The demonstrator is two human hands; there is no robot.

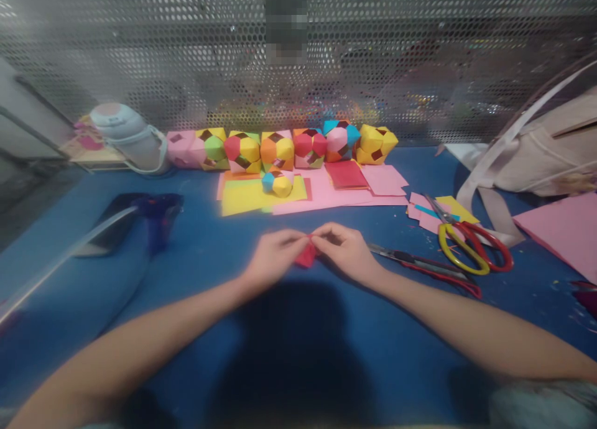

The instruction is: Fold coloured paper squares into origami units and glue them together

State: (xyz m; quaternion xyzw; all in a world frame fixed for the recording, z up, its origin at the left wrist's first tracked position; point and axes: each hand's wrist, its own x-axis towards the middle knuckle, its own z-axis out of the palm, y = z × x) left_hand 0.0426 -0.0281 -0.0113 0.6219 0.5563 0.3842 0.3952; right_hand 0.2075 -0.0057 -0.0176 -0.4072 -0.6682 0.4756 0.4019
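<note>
Midway across a blue tabletop, the left hand and right hand pinch a small red paper piece between closed fingertips. Just to the right lie a slim dark tool and red-and-yellow scissors; left, a blurred blue glue gun. Beyond, coloured paper sheets lie before a row of folded-paper balls, a pale bottle far left, a pale bag far right.
</note>
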